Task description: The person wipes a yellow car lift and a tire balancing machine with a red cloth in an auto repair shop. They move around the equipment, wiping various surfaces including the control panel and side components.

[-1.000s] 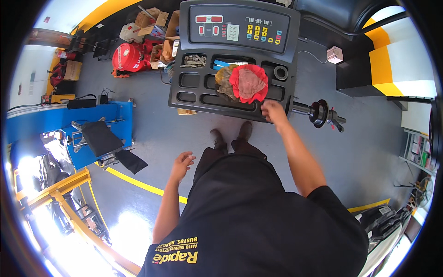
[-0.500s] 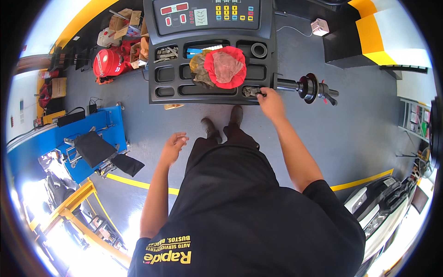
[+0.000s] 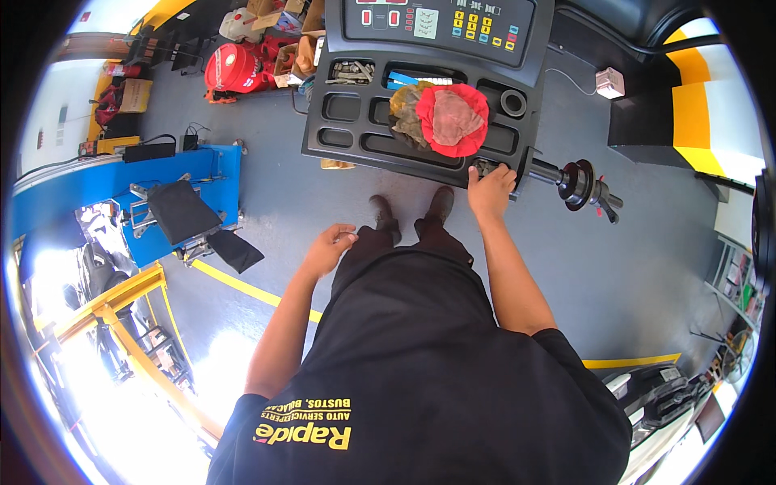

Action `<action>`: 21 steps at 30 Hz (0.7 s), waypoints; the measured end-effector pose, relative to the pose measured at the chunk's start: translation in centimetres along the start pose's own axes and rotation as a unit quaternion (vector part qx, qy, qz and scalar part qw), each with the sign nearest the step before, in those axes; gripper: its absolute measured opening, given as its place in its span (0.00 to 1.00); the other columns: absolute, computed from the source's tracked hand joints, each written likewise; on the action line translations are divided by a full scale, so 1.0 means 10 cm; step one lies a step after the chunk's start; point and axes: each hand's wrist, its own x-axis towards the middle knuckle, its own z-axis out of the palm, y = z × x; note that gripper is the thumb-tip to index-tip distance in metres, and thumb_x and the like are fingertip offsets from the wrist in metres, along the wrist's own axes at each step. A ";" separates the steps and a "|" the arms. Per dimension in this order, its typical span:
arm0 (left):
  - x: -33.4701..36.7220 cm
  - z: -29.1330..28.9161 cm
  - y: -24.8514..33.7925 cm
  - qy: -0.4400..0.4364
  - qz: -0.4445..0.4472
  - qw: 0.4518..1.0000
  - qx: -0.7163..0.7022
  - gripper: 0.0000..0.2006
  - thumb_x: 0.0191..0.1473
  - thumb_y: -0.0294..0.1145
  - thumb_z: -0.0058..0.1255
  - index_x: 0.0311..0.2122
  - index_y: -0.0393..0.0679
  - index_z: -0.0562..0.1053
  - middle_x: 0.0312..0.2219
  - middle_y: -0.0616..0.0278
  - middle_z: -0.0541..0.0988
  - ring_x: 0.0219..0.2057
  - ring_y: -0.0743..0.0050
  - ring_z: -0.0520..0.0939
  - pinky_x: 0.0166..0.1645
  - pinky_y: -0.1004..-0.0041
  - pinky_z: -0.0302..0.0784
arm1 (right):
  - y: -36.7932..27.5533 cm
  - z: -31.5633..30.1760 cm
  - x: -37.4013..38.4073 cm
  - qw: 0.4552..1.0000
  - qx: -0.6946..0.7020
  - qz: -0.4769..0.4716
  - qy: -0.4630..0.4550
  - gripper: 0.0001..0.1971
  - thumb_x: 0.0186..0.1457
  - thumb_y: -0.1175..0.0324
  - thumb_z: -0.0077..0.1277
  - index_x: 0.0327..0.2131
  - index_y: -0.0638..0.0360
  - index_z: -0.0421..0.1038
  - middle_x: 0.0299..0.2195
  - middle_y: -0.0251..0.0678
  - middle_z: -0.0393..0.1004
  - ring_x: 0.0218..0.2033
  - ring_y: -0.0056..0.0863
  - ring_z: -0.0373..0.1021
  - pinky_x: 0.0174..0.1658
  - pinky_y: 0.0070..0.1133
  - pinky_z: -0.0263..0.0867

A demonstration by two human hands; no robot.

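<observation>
My right hand [image 3: 490, 194] reaches into the front right compartment of a dark grey tray [image 3: 420, 160] on a wheel balancer. Its thumb and fingers are spread over small grey pieces [image 3: 485, 166] that look like wheel weights, partly hidden by the hand. My left hand [image 3: 330, 249] hovers before my left thigh, fingers loosely bent and a little apart, with nothing visible in it. On the tray's middle sit a red cloth [image 3: 455, 121] and a stained yellow-grey cloth [image 3: 408, 113], bunched together. More grey metal pieces [image 3: 352, 73] fill the back left compartment.
A balancer shaft [image 3: 575, 184] sticks out right of the tray. Behind the tray rises a button panel [image 3: 440, 24]; a dark ring [image 3: 513, 103] lies in a back compartment. To the left stand a blue machine [image 3: 222, 182] and a red round tank [image 3: 234, 67].
The view has shifted, so the balancer appears farther right and tilted. My right hand stays at the same compartment, its thumb and fingers now wider apart. My left hand remains beside my thigh.
</observation>
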 end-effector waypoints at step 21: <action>0.69 -1.86 -0.99 -0.064 -0.017 0.997 -0.025 0.24 0.65 0.48 0.51 0.62 0.49 0.71 0.51 0.65 0.82 0.48 0.71 0.80 0.52 0.65 0.72 | -0.10 0.28 0.05 0.985 0.087 0.133 0.068 0.27 0.50 0.59 0.65 0.50 0.65 0.74 0.50 0.53 0.74 0.52 0.53 0.73 0.56 0.39 0.69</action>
